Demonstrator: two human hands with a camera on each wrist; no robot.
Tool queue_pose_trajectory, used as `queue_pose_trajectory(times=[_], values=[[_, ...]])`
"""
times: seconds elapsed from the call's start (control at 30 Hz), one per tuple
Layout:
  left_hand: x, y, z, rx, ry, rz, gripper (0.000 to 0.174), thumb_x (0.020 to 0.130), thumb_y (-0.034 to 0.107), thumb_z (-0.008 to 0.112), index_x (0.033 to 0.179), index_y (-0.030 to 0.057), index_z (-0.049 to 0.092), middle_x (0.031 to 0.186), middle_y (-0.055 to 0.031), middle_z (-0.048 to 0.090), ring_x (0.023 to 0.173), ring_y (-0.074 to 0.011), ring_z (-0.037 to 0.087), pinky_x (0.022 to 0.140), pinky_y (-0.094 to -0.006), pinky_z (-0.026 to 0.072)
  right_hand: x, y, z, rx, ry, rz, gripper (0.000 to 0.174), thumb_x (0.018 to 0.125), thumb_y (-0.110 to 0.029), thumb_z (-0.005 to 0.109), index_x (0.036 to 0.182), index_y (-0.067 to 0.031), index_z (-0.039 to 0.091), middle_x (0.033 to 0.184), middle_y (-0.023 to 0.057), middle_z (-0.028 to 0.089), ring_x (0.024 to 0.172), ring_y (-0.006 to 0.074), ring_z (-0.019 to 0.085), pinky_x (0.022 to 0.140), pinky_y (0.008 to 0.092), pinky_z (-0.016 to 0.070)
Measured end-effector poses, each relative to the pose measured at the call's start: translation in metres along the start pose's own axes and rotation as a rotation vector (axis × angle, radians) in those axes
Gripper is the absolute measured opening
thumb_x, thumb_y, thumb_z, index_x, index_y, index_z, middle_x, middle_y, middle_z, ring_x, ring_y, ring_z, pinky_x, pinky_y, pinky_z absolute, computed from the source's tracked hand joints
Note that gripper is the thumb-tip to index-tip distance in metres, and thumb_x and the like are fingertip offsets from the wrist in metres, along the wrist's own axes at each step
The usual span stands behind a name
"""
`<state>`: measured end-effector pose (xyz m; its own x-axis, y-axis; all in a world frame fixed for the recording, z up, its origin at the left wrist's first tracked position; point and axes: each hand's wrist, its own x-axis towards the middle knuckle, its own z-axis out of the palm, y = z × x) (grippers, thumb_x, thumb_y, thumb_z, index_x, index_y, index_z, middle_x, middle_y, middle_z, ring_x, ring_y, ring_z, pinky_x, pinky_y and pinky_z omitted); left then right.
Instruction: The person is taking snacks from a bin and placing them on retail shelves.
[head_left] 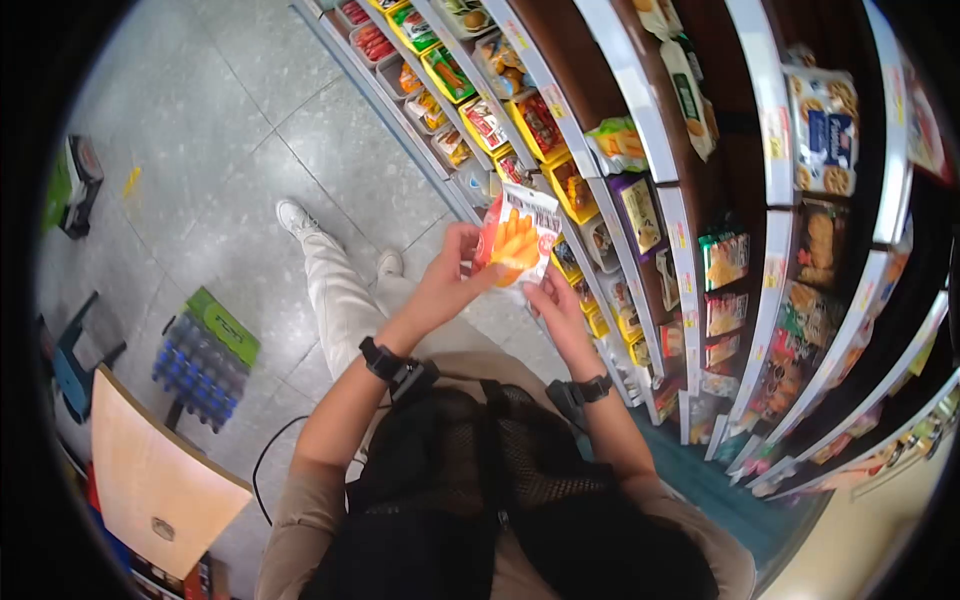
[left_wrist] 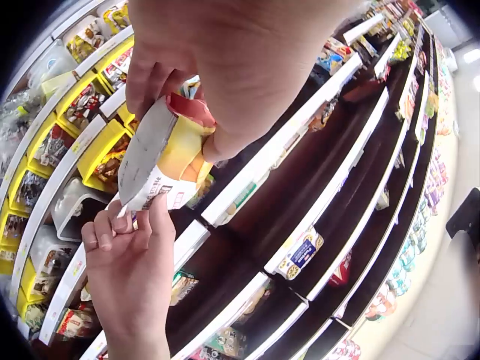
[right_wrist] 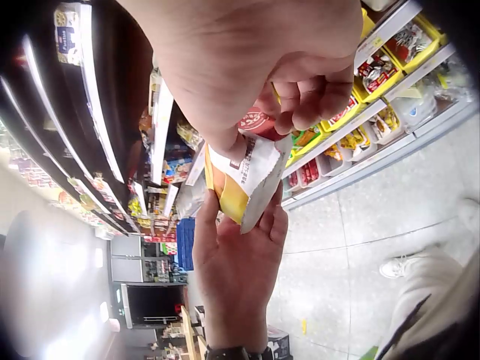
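A snack bag, white and red with orange-yellow sticks pictured on it, is held up in front of the body by both hands. My left hand grips its left, red end, with the thumb across the printed front and the fingers behind. At the lower right corner, my right hand pinches the white end between thumb and fingers. The left wrist view shows the bag edge-on, its plain pale back turned to one side. From the right wrist, the bag appears between the two hands, with small print on white.
Store shelves with packaged snacks run along the right. Lower tiers hold yellow bins of small packs. On the floor to the left stand a shrink-wrapped pack of bottles and a wooden board. A thin black cable hangs beside the left arm.
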<state>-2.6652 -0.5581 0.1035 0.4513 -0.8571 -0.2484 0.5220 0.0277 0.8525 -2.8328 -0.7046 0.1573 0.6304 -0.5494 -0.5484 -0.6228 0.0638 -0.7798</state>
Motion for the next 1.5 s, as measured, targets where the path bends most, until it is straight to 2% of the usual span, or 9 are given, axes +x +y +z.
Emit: queue_pose_trajectory(times=[0.17,0.43,0.57,0.77,0.87,1.1,1.23,1.33,1.5], values=[[-0.017,-0.05,-0.006,0.02,0.137,0.1,0.048,0.09,0.019,0.068,0.131,0.0071,0.046,0.119,-0.0065,0.054,0.104,-0.0148,0.053,0.084,-0.0289,0.0461,0.004,0.01,0.019,0.027,-0.054,0.108,0.043,0.094,-0.017,0.063,0.13,-0.0005,0.049,0.08,-0.0035,0.053,0.069,0.0032,0.047,0.059,0.0197,0.0377],[-0.02,-0.035,-0.061,0.182,0.279,0.162,0.049,0.087,0.018,0.07,0.132,0.0077,0.053,0.103,-0.0059,0.045,0.098,-0.0174,0.048,0.082,-0.0288,0.0428,0.038,-0.024,0.066,-0.089,-0.153,0.133,0.04,0.099,-0.025,0.055,0.132,-0.0022,0.053,0.083,-0.002,0.057,0.07,0.0047,0.047,0.065,0.0195,0.0393],[-0.01,0.026,-0.106,0.281,0.343,0.181,0.046,0.087,0.014,0.068,0.13,0.006,0.053,0.104,-0.0083,0.046,0.096,-0.0196,0.05,0.082,-0.0298,0.0433,0.069,-0.071,0.106,0.024,-0.147,0.181,0.025,0.1,-0.025,0.053,0.114,-0.0049,0.058,0.085,-0.0007,0.06,0.072,0.0055,0.052,0.069,0.0206,0.0421],[0.039,0.109,-0.16,0.387,0.331,0.308,0.033,0.087,0.012,0.062,0.118,0.0033,0.055,0.105,-0.0152,0.05,0.095,-0.0303,0.057,0.082,-0.0378,0.0473,0.117,-0.124,0.138,0.184,-0.035,0.171,0.025,0.1,-0.029,0.053,0.109,-0.0059,0.059,0.08,-0.0012,0.057,0.068,0.006,0.049,0.064,0.0211,0.0412],[0.081,0.115,-0.158,0.292,0.144,0.267,0.028,0.086,0.007,0.062,0.113,0.0055,0.059,0.098,-0.0103,0.053,0.092,-0.025,0.056,0.079,-0.0347,0.0464,0.123,-0.138,0.116,0.252,0.053,0.184,0.023,0.1,-0.029,0.054,0.107,-0.0076,0.059,0.077,-0.0028,0.054,0.066,0.0053,0.047,0.061,0.0207,0.0389],[0.201,0.102,-0.091,0.492,-0.094,0.384,0.037,0.087,0.011,0.057,0.124,0.0076,0.058,0.096,-0.0124,0.054,0.092,-0.0291,0.057,0.077,-0.038,0.0468,0.161,-0.135,0.038,0.311,0.348,0.131,0.018,0.1,-0.027,0.054,0.099,-0.009,0.056,0.074,-0.0034,0.051,0.061,0.0038,0.045,0.056,0.0199,0.0372],[0.256,0.107,-0.046,0.632,-0.126,0.396,0.049,0.088,0.016,0.054,0.136,0.0085,0.047,0.106,-0.0153,0.048,0.091,-0.03,0.058,0.078,-0.0389,0.0476,0.207,-0.136,-0.012,0.454,0.418,0.026,0.016,0.1,-0.024,0.053,0.097,-0.008,0.056,0.074,-0.0032,0.05,0.06,0.0051,0.044,0.055,0.021,0.0374],[0.285,0.098,-0.021,0.524,-0.1,0.336,0.051,0.087,0.013,0.054,0.137,0.0084,0.045,0.107,-0.0154,0.046,0.093,-0.029,0.058,0.079,-0.0388,0.0481,0.235,-0.124,-0.048,0.424,0.393,-0.014,0.015,0.1,-0.021,0.055,0.108,-0.0088,0.058,0.078,-0.0036,0.053,0.065,0.0049,0.048,0.059,0.0192,0.0397],[0.322,0.084,0.003,0.542,-0.108,0.366,0.049,0.086,0.001,0.046,0.135,0.0049,0.045,0.117,-0.0167,0.047,0.108,-0.0332,0.054,0.088,-0.0392,0.0463,0.265,-0.103,-0.074,0.339,0.528,-0.054,0.018,0.098,-0.021,0.056,0.101,-0.0036,0.058,0.085,0.0023,0.059,0.067,0.01,0.054,0.065,0.0272,0.0451]])
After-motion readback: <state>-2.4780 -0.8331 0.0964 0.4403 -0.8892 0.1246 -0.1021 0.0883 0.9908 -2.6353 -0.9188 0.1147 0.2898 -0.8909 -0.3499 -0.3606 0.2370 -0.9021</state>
